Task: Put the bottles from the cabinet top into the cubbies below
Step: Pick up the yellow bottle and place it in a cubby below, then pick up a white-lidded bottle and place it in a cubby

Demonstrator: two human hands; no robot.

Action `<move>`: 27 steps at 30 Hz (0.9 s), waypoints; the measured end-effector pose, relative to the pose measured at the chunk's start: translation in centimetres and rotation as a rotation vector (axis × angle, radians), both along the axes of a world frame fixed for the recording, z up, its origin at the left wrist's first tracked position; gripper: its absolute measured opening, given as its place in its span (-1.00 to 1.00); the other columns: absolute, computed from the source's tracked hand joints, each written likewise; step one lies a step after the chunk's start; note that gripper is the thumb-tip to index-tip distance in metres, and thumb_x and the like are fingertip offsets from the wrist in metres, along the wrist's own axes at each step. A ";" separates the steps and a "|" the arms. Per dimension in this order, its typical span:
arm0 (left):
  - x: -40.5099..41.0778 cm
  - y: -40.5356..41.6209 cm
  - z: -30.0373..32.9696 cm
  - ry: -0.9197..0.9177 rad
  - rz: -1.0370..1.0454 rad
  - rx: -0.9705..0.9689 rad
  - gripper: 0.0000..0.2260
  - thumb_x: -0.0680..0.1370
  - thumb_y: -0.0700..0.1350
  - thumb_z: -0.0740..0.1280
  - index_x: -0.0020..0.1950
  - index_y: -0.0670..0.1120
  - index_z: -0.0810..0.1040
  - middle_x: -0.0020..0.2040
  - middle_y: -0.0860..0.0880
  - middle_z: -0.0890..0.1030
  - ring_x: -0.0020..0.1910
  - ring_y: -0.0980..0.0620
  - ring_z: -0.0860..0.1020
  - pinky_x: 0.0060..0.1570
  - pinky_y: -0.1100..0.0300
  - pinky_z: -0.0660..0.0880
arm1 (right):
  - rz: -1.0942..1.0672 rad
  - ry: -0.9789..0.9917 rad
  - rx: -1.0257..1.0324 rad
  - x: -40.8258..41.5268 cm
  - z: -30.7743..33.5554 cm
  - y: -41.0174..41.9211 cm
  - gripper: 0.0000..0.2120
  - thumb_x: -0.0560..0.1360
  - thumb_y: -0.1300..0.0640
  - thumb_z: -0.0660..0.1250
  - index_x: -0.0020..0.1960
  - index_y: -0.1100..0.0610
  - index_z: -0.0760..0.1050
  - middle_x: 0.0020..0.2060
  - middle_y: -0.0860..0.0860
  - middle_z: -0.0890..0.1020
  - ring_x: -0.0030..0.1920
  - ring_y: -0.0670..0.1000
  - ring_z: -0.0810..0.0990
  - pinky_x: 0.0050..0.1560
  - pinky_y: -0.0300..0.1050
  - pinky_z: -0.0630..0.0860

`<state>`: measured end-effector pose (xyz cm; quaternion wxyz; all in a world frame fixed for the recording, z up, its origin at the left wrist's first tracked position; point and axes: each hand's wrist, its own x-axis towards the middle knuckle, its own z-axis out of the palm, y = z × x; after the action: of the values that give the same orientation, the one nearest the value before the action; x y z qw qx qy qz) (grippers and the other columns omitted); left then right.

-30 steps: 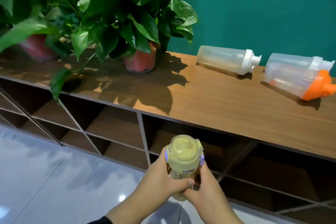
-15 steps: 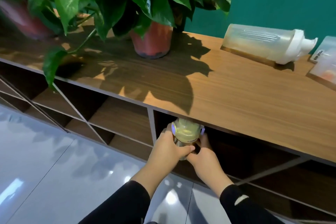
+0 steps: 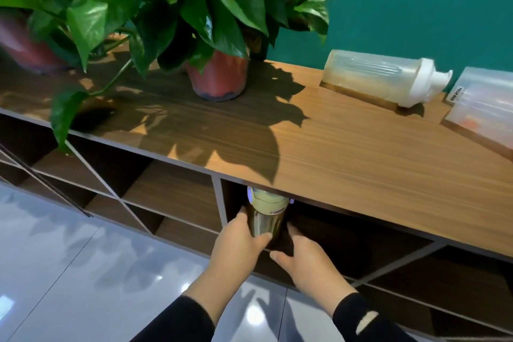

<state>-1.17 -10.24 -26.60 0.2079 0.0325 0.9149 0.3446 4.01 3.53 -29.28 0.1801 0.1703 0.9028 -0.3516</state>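
Note:
A yellow-green bottle [image 3: 267, 212] with a pale lid stands upright in the top cubby just right of a vertical divider, its lid partly hidden under the cabinet top [image 3: 347, 158]. My left hand [image 3: 238, 247] wraps its lower body from the left. My right hand [image 3: 302, 261] touches its base from the right, fingers loosely curled. On the cabinet top a clear bottle with a white cap [image 3: 388, 80] lies on its side at the right. A second clear bottle [image 3: 483, 108] lies beyond it, cut off by the frame edge.
Two potted plants in red pots [image 3: 219, 75] [image 3: 25, 44] stand on the cabinet top at the left, leaves hanging over the front edge. Open wooden cubbies [image 3: 172, 197] with slanted dividers run below. A glossy grey floor [image 3: 83, 272] lies in front, a teal wall behind.
The bottle has gone from mid-air in front of the cabinet into the top cubby. Both hands pushed it forward and now sit lower on its body. My view has moved closer.

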 end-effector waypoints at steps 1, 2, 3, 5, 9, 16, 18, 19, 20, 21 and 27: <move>0.8 -0.4 0.9 0.011 -0.068 -0.056 -0.56 0.57 0.05 0.36 0.40 -0.04 0.43 0.14 -0.02 0.66 0.08 0.01 0.62 -0.03 0.19 0.53 | 0.077 -0.023 0.046 1.1 1.8 0.3 -0.37 0.57 -0.10 0.33 0.57 -0.03 0.22 0.34 -0.04 0.58 0.31 -0.05 0.55 0.28 -0.18 0.48; 1.7 -0.9 1.7 0.053 -0.141 -0.088 -0.63 0.59 0.06 0.31 0.38 0.01 0.48 0.12 0.04 0.67 0.06 0.08 0.61 0.00 0.24 0.53 | 0.165 0.009 0.073 2.3 3.7 0.8 -0.46 0.57 -0.12 0.31 0.52 -0.07 0.33 0.28 -0.09 0.62 0.28 -0.10 0.57 0.30 -0.17 0.48; 2.7 -1.3 2.8 0.128 -0.214 -0.086 -0.68 0.60 0.08 0.28 0.34 0.08 0.53 0.07 0.13 0.67 0.00 0.19 0.59 -0.02 0.33 0.50 | 0.232 0.079 0.083 3.7 6.1 1.4 -0.56 0.57 -0.15 0.29 0.43 -0.12 0.44 0.18 -0.14 0.68 0.20 -0.15 0.60 0.25 -0.18 0.52; 4.5 -1.8 5.2 0.384 -0.347 0.024 -0.79 0.59 0.10 0.27 0.19 0.19 0.59 -0.11 0.30 0.60 -0.15 0.38 0.53 -0.14 0.50 0.41 | 0.243 0.321 0.038 6.3 11.4 3.0 -0.72 0.55 -0.18 0.26 0.16 -0.15 0.63 -0.08 -0.21 0.72 -0.02 -0.18 0.67 0.04 -0.22 0.58; 4.9 0.9 9.8 0.871 -0.577 0.298 -0.85 0.59 -0.01 0.31 0.05 0.04 0.67 -0.18 0.19 0.62 -0.20 0.34 0.52 -0.17 0.48 0.43 | -0.019 0.856 0.064 7.2 17.6 9.2 -0.76 0.59 -0.10 0.24 -0.14 -0.11 0.64 -0.22 -0.20 0.67 -0.10 -0.17 0.65 -0.11 -0.37 0.49; -4.1 14.3 16.7 0.927 -0.546 0.098 -0.52 0.57 0.06 0.33 0.48 0.05 0.37 0.40 0.04 0.50 0.39 0.08 0.43 0.41 0.02 0.42 | -0.048 0.454 0.412 3.3 14.2 17.9 -0.49 0.60 -0.24 0.14 0.52 -0.15 0.27 0.53 -0.19 0.28 0.43 -0.26 0.07 0.48 -0.11 0.02; -7.7 17.6 17.3 0.943 -0.523 -0.003 -0.42 0.55 0.09 0.37 0.53 0.01 0.30 0.46 -0.01 0.45 0.44 0.00 0.40 0.45 -0.04 0.37 | 0.002 0.478 0.464 3.0 13.9 17.6 -0.46 0.60 -0.29 0.06 0.54 -0.15 0.24 0.56 -0.20 0.22 0.52 -0.22 0.04 0.51 -0.10 -0.06; -9.6 19.0 17.5 0.963 -0.530 -0.072 -0.37 0.54 0.12 0.38 0.55 -0.01 0.26 0.48 -0.04 0.43 0.45 -0.05 0.39 0.44 -0.06 0.34 | -0.002 0.486 0.473 3.0 14.1 17.3 -0.45 0.60 -0.30 0.05 0.54 -0.15 0.24 0.56 -0.19 0.22 0.55 -0.18 0.06 0.53 -0.08 -0.06; -11.5 20.4 17.6 0.972 -0.555 -0.155 -0.30 0.52 0.15 0.39 0.57 -0.04 0.22 0.51 -0.07 0.40 0.47 -0.08 0.36 0.45 -0.09 0.31 | -0.019 0.491 0.473 2.9 14.2 17.2 -0.45 0.60 -0.29 0.04 0.54 -0.14 0.24 0.56 -0.19 0.22 0.57 -0.16 0.08 0.55 -0.06 -0.05; -13.3 21.5 17.8 0.969 -0.593 -0.246 -0.23 0.50 0.18 0.40 0.59 -0.06 0.18 0.53 -0.09 0.35 0.50 -0.10 0.32 0.46 -0.11 0.28 | -0.030 0.493 0.471 2.9 14.3 17.2 -0.45 0.60 -0.29 0.04 0.54 -0.13 0.25 0.57 -0.18 0.22 0.57 -0.14 0.08 0.56 -0.04 -0.05; -18.5 25.5 18.0 0.869 -0.796 -0.545 -0.11 0.41 0.24 0.46 0.60 -0.03 0.13 0.50 -0.11 0.39 0.43 -0.16 0.40 0.39 -0.16 0.39 | -0.051 0.507 0.424 2.8 13.9 17.5 -0.46 0.62 -0.25 0.05 0.53 -0.08 0.27 0.56 -0.14 0.25 0.57 -0.12 0.10 0.58 0.02 -0.02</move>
<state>-19.72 15.21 -8.58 -0.0685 0.4515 0.8883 -0.0479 6.80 21.01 -15.33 -0.0986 0.1336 0.9674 -0.1913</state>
